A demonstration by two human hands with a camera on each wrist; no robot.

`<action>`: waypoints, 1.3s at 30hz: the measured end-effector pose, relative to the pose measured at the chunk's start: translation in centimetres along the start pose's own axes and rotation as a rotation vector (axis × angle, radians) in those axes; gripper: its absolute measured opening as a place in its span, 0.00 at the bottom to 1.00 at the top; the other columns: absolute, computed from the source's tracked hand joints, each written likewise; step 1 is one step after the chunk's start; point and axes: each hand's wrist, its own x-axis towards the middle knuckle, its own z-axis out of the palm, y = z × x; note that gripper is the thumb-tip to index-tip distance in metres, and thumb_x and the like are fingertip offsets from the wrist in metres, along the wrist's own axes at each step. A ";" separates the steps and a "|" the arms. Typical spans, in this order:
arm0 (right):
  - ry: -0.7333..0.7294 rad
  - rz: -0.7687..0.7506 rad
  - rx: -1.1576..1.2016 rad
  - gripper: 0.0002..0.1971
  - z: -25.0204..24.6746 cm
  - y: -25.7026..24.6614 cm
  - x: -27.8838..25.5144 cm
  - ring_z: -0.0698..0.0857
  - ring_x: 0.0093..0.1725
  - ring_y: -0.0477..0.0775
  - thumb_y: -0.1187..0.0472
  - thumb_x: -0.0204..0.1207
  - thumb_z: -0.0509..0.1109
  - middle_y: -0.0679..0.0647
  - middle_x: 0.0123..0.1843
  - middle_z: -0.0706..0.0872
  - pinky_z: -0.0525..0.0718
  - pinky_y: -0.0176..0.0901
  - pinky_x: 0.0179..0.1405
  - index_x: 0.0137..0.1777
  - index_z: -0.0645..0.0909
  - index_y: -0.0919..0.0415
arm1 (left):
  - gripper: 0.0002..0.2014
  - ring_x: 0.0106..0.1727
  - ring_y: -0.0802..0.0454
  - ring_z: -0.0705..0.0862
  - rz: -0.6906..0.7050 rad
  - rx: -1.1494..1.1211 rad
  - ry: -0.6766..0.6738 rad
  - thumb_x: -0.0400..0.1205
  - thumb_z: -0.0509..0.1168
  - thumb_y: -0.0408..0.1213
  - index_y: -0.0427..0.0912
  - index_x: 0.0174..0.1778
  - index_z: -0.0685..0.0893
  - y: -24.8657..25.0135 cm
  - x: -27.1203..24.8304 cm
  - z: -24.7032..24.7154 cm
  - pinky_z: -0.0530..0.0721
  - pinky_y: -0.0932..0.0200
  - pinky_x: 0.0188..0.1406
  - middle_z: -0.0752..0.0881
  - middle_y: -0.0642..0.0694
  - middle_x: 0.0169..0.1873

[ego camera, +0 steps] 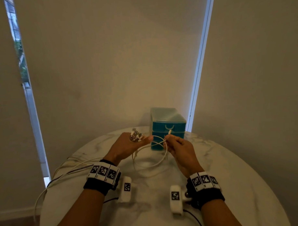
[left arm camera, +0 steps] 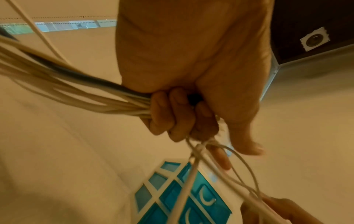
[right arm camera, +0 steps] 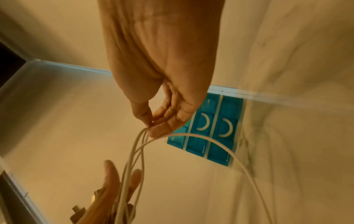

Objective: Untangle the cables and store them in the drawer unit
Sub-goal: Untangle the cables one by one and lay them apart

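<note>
Cables [ego camera: 151, 156] hang looped between both hands above the middle of the desk [ego camera: 231, 169]. The left hand [ego camera: 127, 145] has its fingers curled tight round a bundle of cable ends, plugs sticking out past the knuckles, the rest trailing off the desk's left edge. The right hand [ego camera: 178, 149] pinches a white strand between thumb and fingertips, a small plug poking up. The blue drawer unit [ego camera: 167, 129] stands at the far edge, drawers closed.
</note>
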 end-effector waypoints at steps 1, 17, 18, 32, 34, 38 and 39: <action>0.019 -0.006 0.024 0.09 -0.2 0.3 0.0 0.93 0.51 0.58 0.62 0.86 0.75 0.65 0.52 0.95 0.93 0.50 0.58 0.56 0.92 0.69 | 0.23 0.33 0.66 0.85 -0.008 0.006 0.031 0.81 0.72 0.67 0.51 0.39 0.97 0.0 0.0 0.1 0.80 0.58 0.45 0.91 0.60 0.31; 0.246 -0.054 1.098 0.03 -7.7 -0.3 0.5 0.93 0.41 0.46 0.68 0.80 0.69 0.50 0.41 0.91 0.91 0.36 0.44 0.48 0.82 0.60 | 0.16 0.49 0.53 0.86 -0.150 -0.194 0.537 0.83 0.75 0.52 0.49 0.32 0.95 -1.7 1.1 -1.3 0.79 0.49 0.53 0.92 0.54 0.40; 0.233 -0.034 1.168 0.07 -8.1 -0.5 0.7 0.91 0.38 0.46 0.71 0.79 0.67 0.50 0.40 0.90 0.89 0.36 0.43 0.46 0.82 0.59 | 0.16 0.48 0.50 0.86 -0.153 -0.183 0.558 0.83 0.75 0.51 0.50 0.31 0.95 -1.7 1.2 -1.4 0.80 0.48 0.54 0.92 0.53 0.39; 0.013 0.131 0.417 0.11 -4.1 -1.4 0.5 0.64 0.23 0.43 0.53 0.93 0.61 0.46 0.32 0.70 0.67 0.36 0.23 0.60 0.80 0.59 | 0.19 0.37 0.56 0.81 -0.055 -0.441 0.598 0.83 0.75 0.58 0.46 0.38 0.95 -1.9 1.6 -1.4 0.76 0.52 0.49 0.90 0.58 0.31; -0.031 0.173 0.143 0.27 -1.9 -1.2 -0.5 0.67 0.24 0.42 0.32 0.86 0.65 0.45 0.30 0.75 0.66 0.36 0.23 0.60 0.85 0.58 | 0.19 0.33 0.56 0.78 -0.016 -0.446 0.532 0.83 0.75 0.57 0.46 0.37 0.95 -1.8 1.5 -1.3 0.75 0.53 0.39 0.89 0.54 0.31; -0.103 0.010 -0.405 0.22 1.9 0.3 -2.5 0.85 0.33 0.39 0.34 0.72 0.83 0.39 0.34 0.90 0.78 0.35 0.35 0.53 0.92 0.51 | 0.20 0.23 0.61 0.71 0.039 -0.371 0.396 0.86 0.73 0.55 0.41 0.41 0.94 -0.9 0.9 -1.2 0.70 0.58 0.30 0.79 0.59 0.20; -0.136 0.001 -0.420 0.21 2.5 0.5 -2.9 0.86 0.34 0.38 0.34 0.71 0.84 0.38 0.35 0.90 0.78 0.33 0.35 0.51 0.93 0.50 | 0.20 0.22 0.62 0.71 0.046 -0.341 0.373 0.86 0.73 0.55 0.40 0.41 0.94 -0.8 0.7 -1.1 0.70 0.58 0.30 0.78 0.59 0.18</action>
